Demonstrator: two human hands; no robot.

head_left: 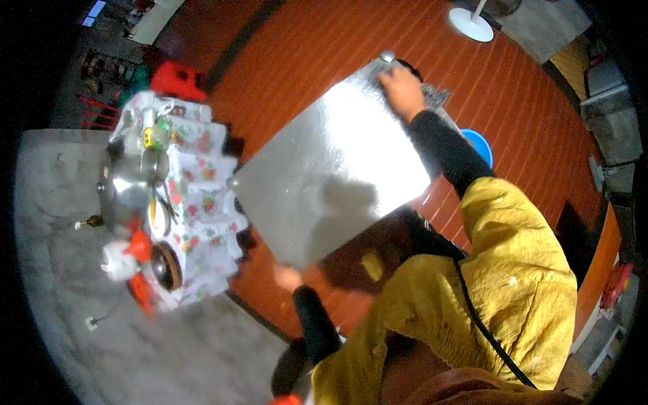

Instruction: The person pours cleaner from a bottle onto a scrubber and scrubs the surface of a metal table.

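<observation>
One shiny silver rectangular panel (pixel 324 162) lies between the right hand (pixel 403 93), fingers bent on its far end, and the blurred left hand (pixel 287 277) at its near corner; neither grip is clear.

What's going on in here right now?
A person in yellow has both hands at a shiny silvery panel above the red-brown floor. The right hand is at its far edge, the left hand by its near corner, too blurred to judge the grip. A flower-patterned tablecloth with pots and dishes on it is beside the panel, and part of a blue basin shows at the other side.
</observation>
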